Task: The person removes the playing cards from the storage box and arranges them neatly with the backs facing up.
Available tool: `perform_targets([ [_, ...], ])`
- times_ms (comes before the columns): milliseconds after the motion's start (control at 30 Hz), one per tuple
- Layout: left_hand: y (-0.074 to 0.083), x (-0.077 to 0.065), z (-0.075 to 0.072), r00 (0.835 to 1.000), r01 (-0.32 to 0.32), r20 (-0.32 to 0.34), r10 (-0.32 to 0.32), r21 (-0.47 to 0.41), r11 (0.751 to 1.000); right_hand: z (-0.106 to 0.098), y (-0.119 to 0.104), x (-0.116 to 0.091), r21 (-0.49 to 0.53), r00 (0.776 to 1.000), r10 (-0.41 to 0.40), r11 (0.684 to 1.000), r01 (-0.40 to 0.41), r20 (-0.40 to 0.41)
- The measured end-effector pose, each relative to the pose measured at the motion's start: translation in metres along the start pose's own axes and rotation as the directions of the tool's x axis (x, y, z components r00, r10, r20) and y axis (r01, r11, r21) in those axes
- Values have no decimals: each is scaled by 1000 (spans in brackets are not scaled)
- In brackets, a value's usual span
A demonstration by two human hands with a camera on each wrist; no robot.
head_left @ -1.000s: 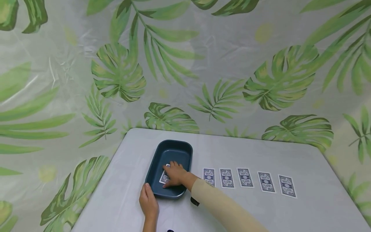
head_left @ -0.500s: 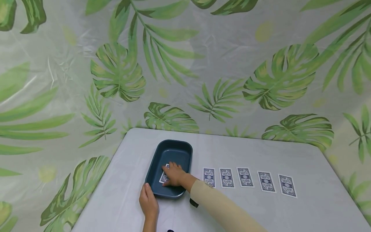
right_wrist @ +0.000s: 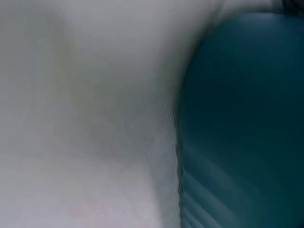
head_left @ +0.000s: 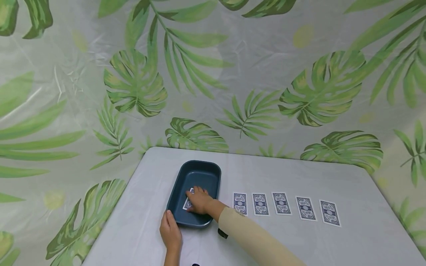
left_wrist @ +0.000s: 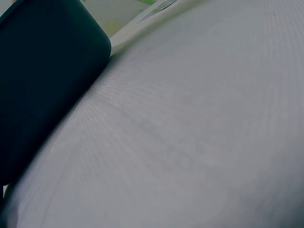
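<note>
A dark blue rectangular tray (head_left: 203, 178) sits toward the left of the table. At its near left corner, my left hand (head_left: 170, 232) grips the wall, thumb at the rim and fingers along the outside. My right hand (head_left: 200, 202) reaches down inside the tray over a playing card (head_left: 187, 204) with a blue-and-white back. Its thumb and fingers bend in around the card, pinching it, and the palm hides much of it. Both wrist views show mostly the outer wall of the tray (left_wrist: 45, 80) and white cloth, with no fingers visible.
Several face-down playing cards (head_left: 280, 203) lie in a row to the right of the tray. White cloth covers the table (head_left: 266, 170). A leaf-patterned curtain (head_left: 246, 74) hangs behind it. The right sleeve (head_left: 256, 236) passes close to the leftmost card in the row.
My right thumb has drawn in toward the fingers over the card, with a slight shift of the hand. The left hand, the tray and the row of cards have stayed put.
</note>
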State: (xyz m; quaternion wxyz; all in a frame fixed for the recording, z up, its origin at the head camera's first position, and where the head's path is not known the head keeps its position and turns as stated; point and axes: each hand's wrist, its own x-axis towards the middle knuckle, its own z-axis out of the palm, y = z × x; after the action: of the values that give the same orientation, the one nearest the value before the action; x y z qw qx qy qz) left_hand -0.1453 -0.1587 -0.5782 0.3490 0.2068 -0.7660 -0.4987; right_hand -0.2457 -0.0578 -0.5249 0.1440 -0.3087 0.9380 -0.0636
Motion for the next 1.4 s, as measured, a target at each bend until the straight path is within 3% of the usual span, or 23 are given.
perform_targets([
  [233, 1, -2, 0, 1000, 6, 2, -6, 6, 1000, -5, -2, 1, -99, 1000, -12, 995, 10, -14],
  [633, 0, -1, 1, 1000, -10, 9, 10, 0, 1000, -10, -4, 4, -146, 1000, 4, 989, -4, -1],
  [933, 0, 0, 0, 1000, -29, -4, 29, -8, 1000, -7, -6, 5, -213, 998, -65, 975, 59, -22],
  [1400, -2, 1, 0, 998, -52, -20, 53, 7, 999, -5, -7, 5, -99, 998, -49, 994, 44, -48],
])
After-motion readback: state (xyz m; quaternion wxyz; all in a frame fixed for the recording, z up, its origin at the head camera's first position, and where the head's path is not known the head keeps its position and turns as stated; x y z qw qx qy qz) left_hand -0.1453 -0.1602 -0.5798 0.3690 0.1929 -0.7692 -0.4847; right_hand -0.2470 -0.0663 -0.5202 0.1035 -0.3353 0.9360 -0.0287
